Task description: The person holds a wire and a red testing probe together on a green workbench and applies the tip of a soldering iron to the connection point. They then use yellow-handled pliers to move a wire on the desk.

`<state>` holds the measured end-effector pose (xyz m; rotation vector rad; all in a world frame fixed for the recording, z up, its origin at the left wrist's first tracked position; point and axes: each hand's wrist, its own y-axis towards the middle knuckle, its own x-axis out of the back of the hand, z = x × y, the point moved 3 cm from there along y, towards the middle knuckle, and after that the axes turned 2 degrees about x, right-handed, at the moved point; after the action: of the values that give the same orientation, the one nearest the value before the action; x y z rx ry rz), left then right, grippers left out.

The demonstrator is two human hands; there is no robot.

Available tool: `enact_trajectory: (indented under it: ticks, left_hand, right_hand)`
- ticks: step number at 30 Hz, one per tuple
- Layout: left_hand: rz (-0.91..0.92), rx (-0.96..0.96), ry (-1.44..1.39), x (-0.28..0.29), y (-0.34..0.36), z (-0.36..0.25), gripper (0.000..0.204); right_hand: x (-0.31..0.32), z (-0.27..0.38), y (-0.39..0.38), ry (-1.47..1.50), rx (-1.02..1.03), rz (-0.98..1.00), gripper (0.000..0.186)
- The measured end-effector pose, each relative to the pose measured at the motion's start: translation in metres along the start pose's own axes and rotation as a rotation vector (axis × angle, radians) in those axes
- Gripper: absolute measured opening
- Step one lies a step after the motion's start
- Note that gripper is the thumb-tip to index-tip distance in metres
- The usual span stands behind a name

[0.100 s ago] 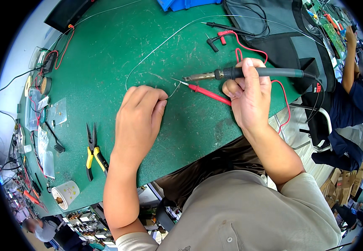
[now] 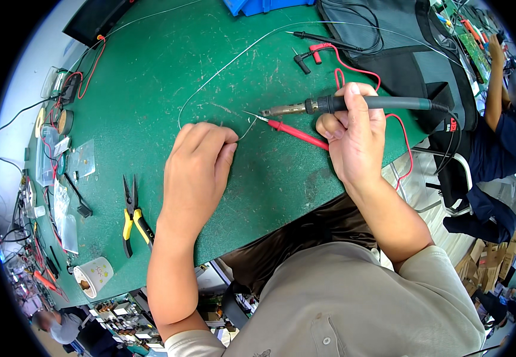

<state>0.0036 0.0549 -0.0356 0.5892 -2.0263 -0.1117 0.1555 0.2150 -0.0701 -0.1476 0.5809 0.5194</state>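
Observation:
My right hand (image 2: pixel 358 137) is closed round the dark handle of a soldering iron (image 2: pixel 329 105), whose metal barrel points left. Just below the barrel lies a red test probe (image 2: pixel 298 133); its pointed metal tip reaches up and left, and its rear end passes behind my right hand. Between the thumb and forefinger of my left hand (image 2: pixel 201 160) a thin silvery solder wire (image 2: pixel 248 128) is pinched, its end up against the probe's tip. The rest of the wire arcs away across the green table (image 2: pixel 270 190). The iron's tip is close to the probe tip; I cannot tell whether they touch.
Long-nose pliers (image 2: pixel 132 217) with yellow and black handles lie left of my left forearm, near a paper cup (image 2: pixel 93 277). A black probe (image 2: pixel 323 40) and a grey bag (image 2: pixel 416 71) are at the far right. A blue bin (image 2: pixel 264 6) stands at the back. Another person (image 2: pixel 505 131) works at right.

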Motion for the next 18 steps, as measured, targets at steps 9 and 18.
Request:
enact_trajectory:
  ticks: [9, 18]
  left_hand:
    - [-0.001, 0.004, 0.000, -0.0007, 0.0005, 0.0000, 0.010]
    - [-0.001, -0.010, -0.002, -0.0025, 0.0020, -0.0010, 0.011]
  right_hand:
    - [0.0002, -0.0003, -0.0001, -0.011, 0.016, 0.034, 0.013]
    - [-0.0009, 0.0001, -0.0003, -0.010, 0.006, 0.020, 0.014]
